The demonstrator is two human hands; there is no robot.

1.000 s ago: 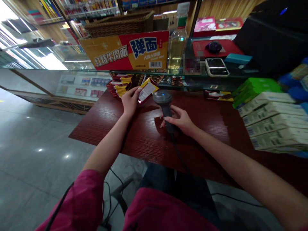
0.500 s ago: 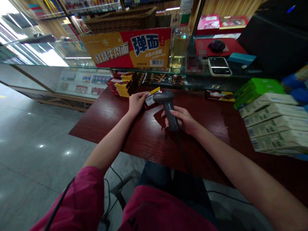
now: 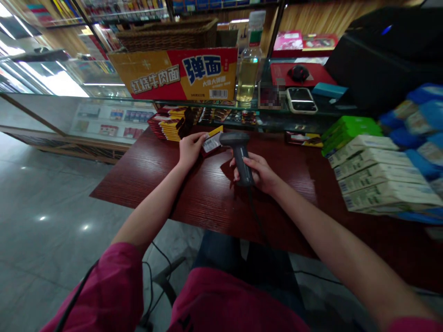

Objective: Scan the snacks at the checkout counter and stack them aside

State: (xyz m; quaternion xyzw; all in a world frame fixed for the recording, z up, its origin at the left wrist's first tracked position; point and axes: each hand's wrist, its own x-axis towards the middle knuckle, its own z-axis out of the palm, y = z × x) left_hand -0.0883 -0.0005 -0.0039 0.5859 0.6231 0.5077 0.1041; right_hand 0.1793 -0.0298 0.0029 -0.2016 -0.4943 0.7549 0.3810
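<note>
My left hand (image 3: 191, 150) grips a small red and yellow packet (image 3: 212, 141) by its left side, its white barcode label facing up. My right hand (image 3: 258, 169) is wrapped around the handle of a dark grey barcode scanner (image 3: 244, 159). The scanner's head is just right of the packet and points left toward it; whether they touch I cannot tell. From the handle a black cable runs down over the desk edge. Behind my left hand stands a stack of similar red and yellow packets (image 3: 169, 124).
The brown desk (image 3: 145, 170) carries white-green boxes (image 3: 380, 180), green packs (image 3: 351, 131) and one more packet (image 3: 303, 139) on the right. A glass shelf behind holds a noodle carton (image 3: 173, 76), a bottle (image 3: 248, 69), a phone (image 3: 302, 100) and a mouse (image 3: 298, 73).
The view has shifted a little to the right, so things appear farther left. The packet's label is tilted slightly more upright. Both hands keep their holds.
</note>
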